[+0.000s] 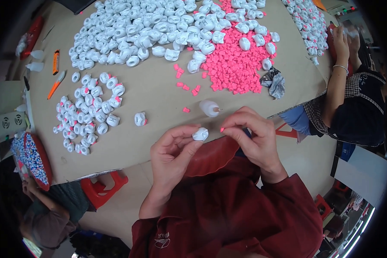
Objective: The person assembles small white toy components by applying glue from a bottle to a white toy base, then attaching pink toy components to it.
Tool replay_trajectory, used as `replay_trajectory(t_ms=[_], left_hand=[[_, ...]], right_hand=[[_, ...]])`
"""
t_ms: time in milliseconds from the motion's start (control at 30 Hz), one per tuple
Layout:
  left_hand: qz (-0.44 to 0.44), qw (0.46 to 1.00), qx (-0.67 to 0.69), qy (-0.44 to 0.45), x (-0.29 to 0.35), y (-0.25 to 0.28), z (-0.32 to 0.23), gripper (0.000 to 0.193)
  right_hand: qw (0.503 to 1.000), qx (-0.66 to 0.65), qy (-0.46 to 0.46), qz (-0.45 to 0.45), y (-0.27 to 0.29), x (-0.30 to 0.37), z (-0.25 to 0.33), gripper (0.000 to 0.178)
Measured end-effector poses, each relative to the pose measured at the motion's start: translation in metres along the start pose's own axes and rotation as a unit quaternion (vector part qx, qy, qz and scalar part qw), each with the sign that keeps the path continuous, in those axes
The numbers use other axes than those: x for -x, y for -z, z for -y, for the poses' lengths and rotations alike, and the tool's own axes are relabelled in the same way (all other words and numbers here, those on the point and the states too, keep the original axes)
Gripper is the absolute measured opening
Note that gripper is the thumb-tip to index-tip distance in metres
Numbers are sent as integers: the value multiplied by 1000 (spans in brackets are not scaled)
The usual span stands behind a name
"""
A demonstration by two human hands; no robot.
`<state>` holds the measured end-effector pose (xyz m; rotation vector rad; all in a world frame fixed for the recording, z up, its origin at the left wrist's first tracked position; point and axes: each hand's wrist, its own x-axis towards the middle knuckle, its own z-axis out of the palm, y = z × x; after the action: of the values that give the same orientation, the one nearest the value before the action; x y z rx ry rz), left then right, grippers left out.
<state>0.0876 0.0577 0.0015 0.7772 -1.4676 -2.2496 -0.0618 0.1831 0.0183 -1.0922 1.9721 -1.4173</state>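
Between thumb and fingers, my left hand [170, 152] pinches a small rounded white plastic piece [201, 134] above the table's near edge. Just right of it, my right hand [260, 139] holds a tiny pink piece [222, 129] at its fingertips; the two pieces are apart. A translucent squeeze bottle [208, 108] with a thin tip lies beyond my hands. A single white piece with a pink part [140, 119] sits to the left of my left hand. Below my hands is a red ribbed bowl [213, 159], partly hidden by my left hand and sleeves.
A large heap of white pieces [129, 34] covers the table's far side, beside a pink heap [232, 64]. White pieces with pink parts [88, 112] cluster at left, near an orange-handled knife [56, 85]. Crumpled wrapping [274, 82] lies right. Other people sit on both sides.
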Motion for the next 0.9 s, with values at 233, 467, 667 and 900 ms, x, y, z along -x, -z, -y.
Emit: replay_trajectory(t_ms=[233, 467, 667, 900], left_hand=[[20, 998, -54, -19, 0, 3, 8, 25], [37, 995, -80, -35, -3, 1, 5, 22], [36, 977, -196, -77, -5, 0, 3, 21], [-6, 971, -202, -124, -4, -5, 7, 21]], right_hand=[[994, -71, -74, 40, -14, 2, 1, 15], [975, -160, -132, 80, -10, 3, -6, 18], [995, -57, -68, 40, -15, 2, -4, 13], [997, 39, 67, -25, -21, 1, -8, 10]])
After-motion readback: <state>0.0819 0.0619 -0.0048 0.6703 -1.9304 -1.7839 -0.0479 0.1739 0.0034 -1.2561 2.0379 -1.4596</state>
